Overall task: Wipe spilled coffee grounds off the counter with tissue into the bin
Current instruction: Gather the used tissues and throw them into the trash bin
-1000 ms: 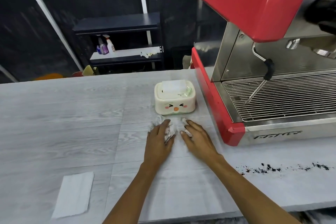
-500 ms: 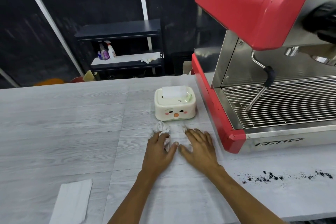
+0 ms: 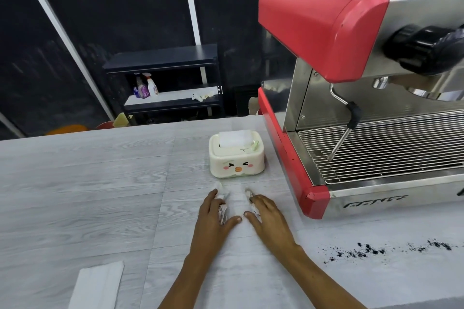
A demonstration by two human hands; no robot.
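Note:
A white tissue [image 3: 237, 204] lies on the grey counter [image 3: 88, 195] just in front of the tissue box [image 3: 236, 158], and its far edge is bunched up. My left hand [image 3: 213, 218] rests on its left part, fingers over a crumpled wad. My right hand [image 3: 270, 218] presses its right part with spread, straight fingers. The thumbs almost meet. Spilled coffee grounds [image 3: 376, 251] form a dark, scattered line on the counter to the right of my right forearm. No bin is in view.
A red and steel espresso machine [image 3: 313, 195] stands close on the right, with its steam wand [image 3: 344, 138] over the drip grid. A second flat tissue [image 3: 98, 283] lies near the front edge at the left. A dark shelf [image 3: 163, 60] with spray bottles stands behind the counter.
The view has tilted upward, so more of the machine shows. Both hands have stayed on the tissue in front of the box, shifting only slightly.

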